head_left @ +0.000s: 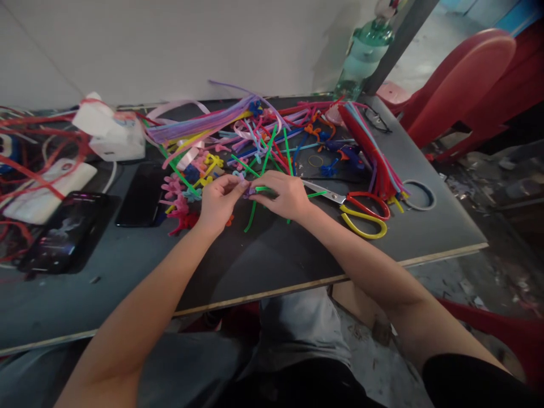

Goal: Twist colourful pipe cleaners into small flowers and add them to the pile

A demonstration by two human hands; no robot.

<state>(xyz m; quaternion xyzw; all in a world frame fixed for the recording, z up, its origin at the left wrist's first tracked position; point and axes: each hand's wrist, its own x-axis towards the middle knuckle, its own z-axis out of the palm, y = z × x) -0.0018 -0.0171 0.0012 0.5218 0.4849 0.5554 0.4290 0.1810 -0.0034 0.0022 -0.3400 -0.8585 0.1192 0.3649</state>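
Near the table's middle, my left hand (219, 203) is closed in a pinch on a small purple pipe-cleaner flower (249, 192). Its exact shape is partly hidden by the fingers. My right hand (283, 195) meets it fingertip to fingertip, closed on a green pipe cleaner (261, 188) beside the purple piece. More green pipe cleaners (288, 150) lie crossed behind and under my right hand. Left of my left hand sit pink pipe-cleaner flowers (173, 187) and a red one (183, 222). Scissors (365, 212) with red and yellow handles lie by my right wrist.
Bundles of purple (212, 119) and red pipe cleaners (368, 147) lie at the back and right. A tape roll (420, 195) is near the right edge. Two phones (140, 195), a power strip (51, 187) and red cables are left. A green bottle (363, 56) stands behind.
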